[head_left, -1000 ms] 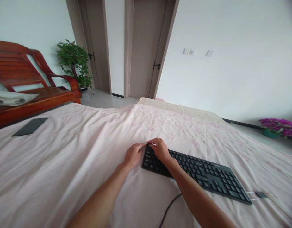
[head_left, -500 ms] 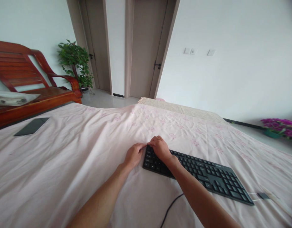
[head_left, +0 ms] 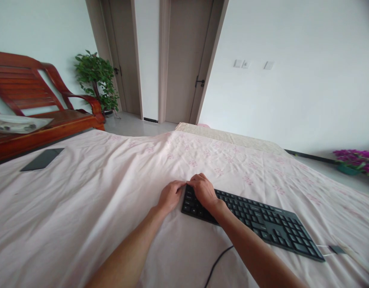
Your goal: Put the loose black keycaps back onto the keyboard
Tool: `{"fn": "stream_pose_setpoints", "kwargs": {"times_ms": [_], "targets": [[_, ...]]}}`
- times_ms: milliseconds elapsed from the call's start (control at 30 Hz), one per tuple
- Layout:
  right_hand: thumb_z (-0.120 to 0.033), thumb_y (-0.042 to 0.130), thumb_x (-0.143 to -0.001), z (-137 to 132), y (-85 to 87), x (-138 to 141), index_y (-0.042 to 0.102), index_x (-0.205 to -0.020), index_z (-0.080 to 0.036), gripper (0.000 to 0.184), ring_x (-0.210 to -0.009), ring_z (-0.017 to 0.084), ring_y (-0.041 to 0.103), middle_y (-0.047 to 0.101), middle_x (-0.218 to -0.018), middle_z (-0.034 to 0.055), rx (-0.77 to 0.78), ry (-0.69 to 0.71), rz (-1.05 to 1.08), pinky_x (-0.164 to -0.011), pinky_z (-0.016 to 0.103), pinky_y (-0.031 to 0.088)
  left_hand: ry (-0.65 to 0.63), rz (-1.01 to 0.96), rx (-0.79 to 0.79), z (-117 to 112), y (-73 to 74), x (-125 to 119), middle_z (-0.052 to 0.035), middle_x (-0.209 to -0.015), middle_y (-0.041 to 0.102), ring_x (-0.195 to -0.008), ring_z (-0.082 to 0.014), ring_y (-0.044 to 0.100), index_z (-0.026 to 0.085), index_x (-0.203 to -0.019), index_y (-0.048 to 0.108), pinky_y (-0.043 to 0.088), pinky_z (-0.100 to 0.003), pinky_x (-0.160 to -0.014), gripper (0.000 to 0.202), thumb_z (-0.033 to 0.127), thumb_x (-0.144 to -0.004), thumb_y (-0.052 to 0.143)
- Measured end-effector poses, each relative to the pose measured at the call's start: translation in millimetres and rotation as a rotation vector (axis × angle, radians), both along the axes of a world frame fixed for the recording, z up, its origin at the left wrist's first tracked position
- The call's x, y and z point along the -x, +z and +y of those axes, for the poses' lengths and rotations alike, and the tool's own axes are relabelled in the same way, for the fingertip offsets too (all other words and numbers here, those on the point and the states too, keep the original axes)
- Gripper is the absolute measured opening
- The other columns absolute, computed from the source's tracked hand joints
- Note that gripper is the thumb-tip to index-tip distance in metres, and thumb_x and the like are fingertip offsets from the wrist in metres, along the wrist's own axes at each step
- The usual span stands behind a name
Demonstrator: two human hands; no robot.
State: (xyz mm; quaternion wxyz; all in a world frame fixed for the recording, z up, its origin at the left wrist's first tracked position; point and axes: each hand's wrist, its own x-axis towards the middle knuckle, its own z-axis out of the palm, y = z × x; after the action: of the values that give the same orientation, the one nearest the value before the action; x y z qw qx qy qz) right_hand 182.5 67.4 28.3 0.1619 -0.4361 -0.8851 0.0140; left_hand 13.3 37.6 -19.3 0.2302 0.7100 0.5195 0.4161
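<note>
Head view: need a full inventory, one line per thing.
keyboard: 1, black, on the sheet, centre-right
cable: 1, black, on the sheet at the bottom edge
small flat piece: 1, grey, beside the keyboard's right end
sheet: 1, pale pink with a flower print, spread over the whole surface
flat pad: 1, dark grey, on the sheet, far left
bench: 1, red-brown wood, left
plant: 1, green, by the left door
doors: 2, grey-brown, back wall
wall switches: 3, white, right wall
flowers: 1 bunch, purple, far right
left hand: 1, bare, at the keyboard's left end
right hand: 1, bare, over the keyboard's leftmost keys
</note>
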Motion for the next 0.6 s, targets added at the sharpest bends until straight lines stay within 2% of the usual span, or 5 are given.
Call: {"fn": "stream_pose_setpoints", "kwargs": {"times_ms": [167, 367, 600], "targets": [[-0.015, 0.05, -0.089, 8.2, -6.7, -1.6, 0.074, -0.091, -0.024, 0.026, -0.087, 0.017, 0.055, 0.068, -0.091, 0.0037, 0.042, -0.036, 0.112, -0.08, 0.025, 0.042, -0.015, 0.002, -0.008, 0.2, -1.2, 0.8, -0.001, -0.114, 0.067, -0.107, -0.0174, 0.06, 0.024, -0.11, 0.067, 0.043, -0.03, -0.099, 0.044, 0.004, -0.077, 0.045], [-0.016, 0.05, -0.09, 7.7, -12.0, -2.9, 0.074, -0.086, -0.024, 0.026, -0.086, 0.017, 0.055, 0.068, -0.088, 0.0037, 0.006, 0.02, 0.186, -0.08, 0.025, 0.043, -0.013, 0.017, -0.01, -0.2, -0.9, 0.9, -0.0006, -0.114, 0.067, -0.107, -0.0169, 0.059, 0.024, -0.112, 0.066, 0.043, -0.029, -0.098, 0.045, 0.005, -0.078, 0.045], [-0.012, 0.046, -0.09, 1.5, -12.4, -4.8, 0.073, -0.099, -0.027, 0.032, -0.091, 0.017, 0.054, 0.068, -0.095, 0.0029, 0.008, 0.069, 0.169, -0.081, 0.026, 0.043, -0.024, 0.057, -0.033, 0.5, -3.4, 0.6, 0.0002, -0.117, 0.066, -0.109, -0.0171, 0.058, 0.027, -0.115, 0.065, 0.043, -0.03, -0.099, 0.046, 0.005, -0.079, 0.046]]}}
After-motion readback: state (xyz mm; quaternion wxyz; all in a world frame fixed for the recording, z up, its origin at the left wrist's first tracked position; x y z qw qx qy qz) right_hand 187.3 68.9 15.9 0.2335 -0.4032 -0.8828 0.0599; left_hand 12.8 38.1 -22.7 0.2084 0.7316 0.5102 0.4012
